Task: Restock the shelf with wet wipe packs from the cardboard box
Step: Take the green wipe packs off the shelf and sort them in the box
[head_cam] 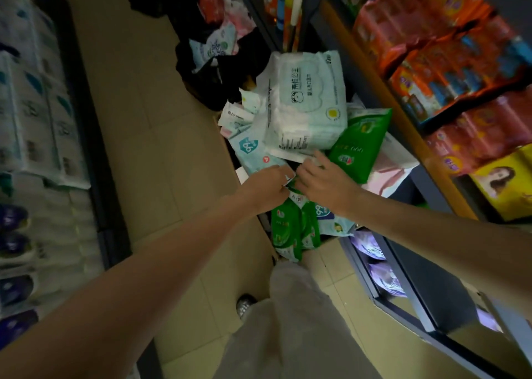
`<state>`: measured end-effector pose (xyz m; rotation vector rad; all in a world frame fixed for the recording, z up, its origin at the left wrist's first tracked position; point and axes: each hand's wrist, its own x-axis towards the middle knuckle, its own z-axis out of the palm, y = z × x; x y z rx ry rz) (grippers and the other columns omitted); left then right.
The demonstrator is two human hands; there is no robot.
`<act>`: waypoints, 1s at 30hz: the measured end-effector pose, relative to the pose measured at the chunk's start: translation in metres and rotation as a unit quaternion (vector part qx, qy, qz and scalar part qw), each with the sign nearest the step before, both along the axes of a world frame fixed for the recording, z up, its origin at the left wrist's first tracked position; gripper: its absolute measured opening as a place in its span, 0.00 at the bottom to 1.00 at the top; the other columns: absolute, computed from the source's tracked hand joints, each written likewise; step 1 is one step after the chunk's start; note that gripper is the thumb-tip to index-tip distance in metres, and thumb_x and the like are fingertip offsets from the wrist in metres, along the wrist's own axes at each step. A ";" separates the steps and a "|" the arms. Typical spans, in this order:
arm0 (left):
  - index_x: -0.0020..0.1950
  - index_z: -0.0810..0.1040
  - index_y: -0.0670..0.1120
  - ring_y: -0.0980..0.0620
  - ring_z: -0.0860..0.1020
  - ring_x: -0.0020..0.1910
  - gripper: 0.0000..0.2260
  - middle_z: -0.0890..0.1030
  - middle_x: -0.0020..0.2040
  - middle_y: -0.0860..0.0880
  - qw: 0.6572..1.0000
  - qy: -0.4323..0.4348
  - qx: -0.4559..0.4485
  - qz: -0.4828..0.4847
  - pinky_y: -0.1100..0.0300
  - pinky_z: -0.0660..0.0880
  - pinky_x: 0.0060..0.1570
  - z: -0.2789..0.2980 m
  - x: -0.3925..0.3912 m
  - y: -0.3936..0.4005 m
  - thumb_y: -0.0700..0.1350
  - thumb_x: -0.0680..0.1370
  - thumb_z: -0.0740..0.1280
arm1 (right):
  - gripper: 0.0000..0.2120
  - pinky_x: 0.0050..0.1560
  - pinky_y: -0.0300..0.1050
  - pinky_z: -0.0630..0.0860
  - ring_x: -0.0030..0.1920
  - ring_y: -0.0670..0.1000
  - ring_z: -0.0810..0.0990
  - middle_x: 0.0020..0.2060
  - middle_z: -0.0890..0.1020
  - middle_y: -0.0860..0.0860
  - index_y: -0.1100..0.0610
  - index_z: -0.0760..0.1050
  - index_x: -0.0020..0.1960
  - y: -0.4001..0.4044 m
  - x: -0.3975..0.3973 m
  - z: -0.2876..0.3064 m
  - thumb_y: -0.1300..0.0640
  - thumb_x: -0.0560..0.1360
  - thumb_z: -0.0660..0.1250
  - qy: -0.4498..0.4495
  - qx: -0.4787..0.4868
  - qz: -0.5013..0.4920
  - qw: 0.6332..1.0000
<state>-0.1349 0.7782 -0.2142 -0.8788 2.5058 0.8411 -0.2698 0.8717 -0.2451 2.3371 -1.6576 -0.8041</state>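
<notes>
Near the frame's centre the left hand and right hand both reach into the cardboard box, fingers curled on a green wet wipe pack — many packs wait there, so restocking the shelf at right seems far from finished.

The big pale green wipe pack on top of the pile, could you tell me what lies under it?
Under the big pale green wipe pack, a bright green pack and a light blue pack stick out. Anything deeper is covered.
</notes>
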 end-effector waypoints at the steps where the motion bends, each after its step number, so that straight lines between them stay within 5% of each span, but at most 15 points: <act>1: 0.67 0.68 0.41 0.45 0.72 0.63 0.18 0.73 0.65 0.41 1.000 -0.007 0.007 -0.001 0.58 0.68 0.56 0.001 -0.001 0.000 0.38 0.77 0.60 | 0.09 0.55 0.57 0.77 0.44 0.58 0.81 0.39 0.82 0.56 0.57 0.82 0.40 0.002 -0.004 0.008 0.62 0.69 0.62 0.017 -0.005 -0.013 1.000; 4: 0.67 0.68 0.42 0.44 0.72 0.64 0.17 0.73 0.65 0.42 0.999 -0.009 0.036 0.009 0.56 0.69 0.59 0.007 0.000 0.000 0.39 0.77 0.60 | 0.22 0.52 0.54 0.77 0.49 0.57 0.81 0.49 0.82 0.55 0.55 0.81 0.50 0.011 -0.025 0.023 0.54 0.57 0.77 0.049 0.017 -0.095 0.994; 9: 0.65 0.70 0.43 0.48 0.76 0.54 0.16 0.76 0.62 0.44 0.987 0.060 0.115 0.095 0.64 0.69 0.50 0.019 0.000 0.006 0.41 0.77 0.63 | 0.13 0.35 0.43 0.76 0.36 0.55 0.80 0.35 0.81 0.55 0.60 0.80 0.39 0.009 -0.018 0.056 0.65 0.54 0.72 -0.056 -0.094 -0.084 0.990; 12: 0.71 0.61 0.44 0.52 0.73 0.55 0.29 0.71 0.61 0.49 0.967 0.114 0.194 0.121 0.70 0.69 0.48 0.030 0.001 0.011 0.43 0.73 0.71 | 0.18 0.36 0.50 0.78 0.42 0.60 0.78 0.43 0.78 0.60 0.65 0.76 0.50 -0.008 0.013 0.090 0.68 0.60 0.71 -0.219 -0.168 -0.144 0.950; 14: 0.72 0.60 0.43 0.58 0.71 0.56 0.34 0.70 0.58 0.53 0.949 0.143 0.243 0.140 0.80 0.69 0.42 0.039 0.002 0.016 0.42 0.71 0.73 | 0.17 0.39 0.53 0.75 0.47 0.60 0.75 0.51 0.74 0.60 0.64 0.70 0.58 -0.021 0.033 0.105 0.62 0.71 0.67 -0.347 -0.170 -0.252 0.887; 17: 0.72 0.62 0.44 0.58 0.72 0.56 0.33 0.73 0.58 0.52 0.922 0.174 0.262 0.226 0.71 0.71 0.51 0.043 0.011 0.012 0.42 0.71 0.73 | 0.15 0.42 0.47 0.70 0.45 0.55 0.73 0.48 0.73 0.56 0.61 0.67 0.54 -0.037 0.054 0.112 0.54 0.73 0.67 -0.520 -0.145 -0.375 0.754; 20: 0.56 0.74 0.49 0.52 0.77 0.52 0.15 0.78 0.51 0.50 0.898 0.116 0.315 0.284 0.60 0.74 0.53 0.039 0.038 -0.003 0.40 0.71 0.72 | 0.18 0.47 0.50 0.79 0.43 0.56 0.81 0.44 0.79 0.56 0.64 0.72 0.53 -0.040 0.051 0.104 0.49 0.76 0.65 -0.707 -0.009 -0.452 0.544; 21: 0.50 0.76 0.50 0.52 0.78 0.49 0.11 0.79 0.50 0.49 0.881 0.094 0.349 0.304 0.60 0.75 0.52 0.036 0.049 -0.006 0.40 0.71 0.70 | 0.18 0.49 0.53 0.80 0.43 0.58 0.82 0.42 0.80 0.57 0.65 0.73 0.54 -0.035 0.047 0.094 0.49 0.78 0.62 -0.716 0.037 -0.454 0.529; 23: 0.53 0.76 0.48 0.52 0.78 0.47 0.08 0.80 0.53 0.46 0.855 0.048 0.384 0.347 0.61 0.75 0.51 0.031 0.064 -0.010 0.39 0.74 0.67 | 0.16 0.47 0.52 0.79 0.46 0.62 0.81 0.44 0.80 0.60 0.66 0.74 0.53 -0.025 0.035 0.073 0.52 0.79 0.60 -0.585 0.103 -0.400 0.698; 25: 0.63 0.73 0.43 0.48 0.78 0.54 0.15 0.78 0.58 0.45 0.839 0.025 0.396 0.373 0.60 0.72 0.55 0.026 0.073 -0.011 0.39 0.76 0.64 | 0.14 0.48 0.50 0.75 0.56 0.59 0.76 0.53 0.76 0.59 0.63 0.71 0.59 -0.017 0.026 0.045 0.55 0.78 0.60 -0.347 0.186 -0.336 0.856; 28: 0.66 0.71 0.41 0.49 0.78 0.55 0.18 0.77 0.63 0.44 0.836 0.021 0.400 0.375 0.59 0.72 0.55 0.020 0.079 -0.010 0.39 0.76 0.66 | 0.17 0.52 0.48 0.73 0.59 0.55 0.73 0.58 0.75 0.57 0.61 0.69 0.65 -0.006 0.018 0.005 0.62 0.77 0.58 -0.111 0.210 -0.156 0.959; 30: 0.65 0.72 0.42 0.55 0.79 0.44 0.18 0.78 0.60 0.46 0.838 0.021 0.395 0.375 0.64 0.75 0.48 0.015 0.080 -0.009 0.41 0.75 0.67 | 0.11 0.40 0.43 0.75 0.43 0.51 0.80 0.42 0.82 0.52 0.56 0.81 0.49 -0.010 0.018 -0.013 0.58 0.70 0.63 -0.012 0.153 -0.082 0.985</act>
